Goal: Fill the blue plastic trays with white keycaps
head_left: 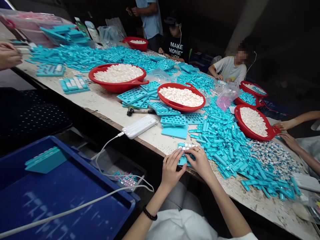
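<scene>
At the near table edge lies a turquoise plate [182, 161] with a grid of slots, with white caps [186, 145] standing in its far rows. My left hand [172, 167] grips the plate's left side, fingers along the far part and thumb near the front. Over the right side of the plate, my right hand [200, 162] has thumb and fingers bent together, their tips down on the plate; anything pinched there is hidden. The two hands' fingertips nearly meet and cover much of the plate.
Loose turquoise strips [225, 143] heap right of my hands. Red bowls of white caps [181, 96] stand beyond, near stacked turquoise plates [173, 120]. A white power bank [139, 127] trails a cable. A blue crate [82, 200] stands lower left. Other people sit around the table.
</scene>
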A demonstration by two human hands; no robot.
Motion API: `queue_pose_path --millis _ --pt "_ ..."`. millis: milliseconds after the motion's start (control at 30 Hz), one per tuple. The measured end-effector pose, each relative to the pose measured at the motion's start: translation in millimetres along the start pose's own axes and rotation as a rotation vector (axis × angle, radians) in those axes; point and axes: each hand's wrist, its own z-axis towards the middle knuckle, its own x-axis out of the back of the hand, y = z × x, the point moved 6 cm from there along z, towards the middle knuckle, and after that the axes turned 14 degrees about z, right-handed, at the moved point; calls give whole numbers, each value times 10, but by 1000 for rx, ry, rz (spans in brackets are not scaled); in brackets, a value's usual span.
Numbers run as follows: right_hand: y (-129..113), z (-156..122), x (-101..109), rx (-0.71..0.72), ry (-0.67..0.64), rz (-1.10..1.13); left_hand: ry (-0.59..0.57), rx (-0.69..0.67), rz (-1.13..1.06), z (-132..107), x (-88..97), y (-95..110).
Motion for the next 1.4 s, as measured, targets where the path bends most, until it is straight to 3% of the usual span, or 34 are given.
queue_pose_path --millis 167,267,367,600,733,867,1000,1200,1400 --pt "-61 84 157 -18 81 159 29 1 0 5 1 -3" --pt "-59 339 333 -6 116 161 57 -3 -2 8 13 -3" --pt "10 815 460 -24 89 1 70 -10 -2 3 15 -6" --pt "243 2244 586 -92 85 -253 76 -34 41 -25 6 -24" --pt "455 2716 626 -213 124 -371 74 -55 84 -54 1 -42" --pt "739 2911 578 -356 67 -438 83 -75 126 -89 -14 -57" --pt "903 3014 537 -367 -36 -465 92 -82 132 -106 -28 -68" --pt "953 3110 555 -351 -64 -484 92 -81 106 -74 -26 -69" --pt "941 3139 577 -372 17 -483 107 -71 95 -69 -4 -54"
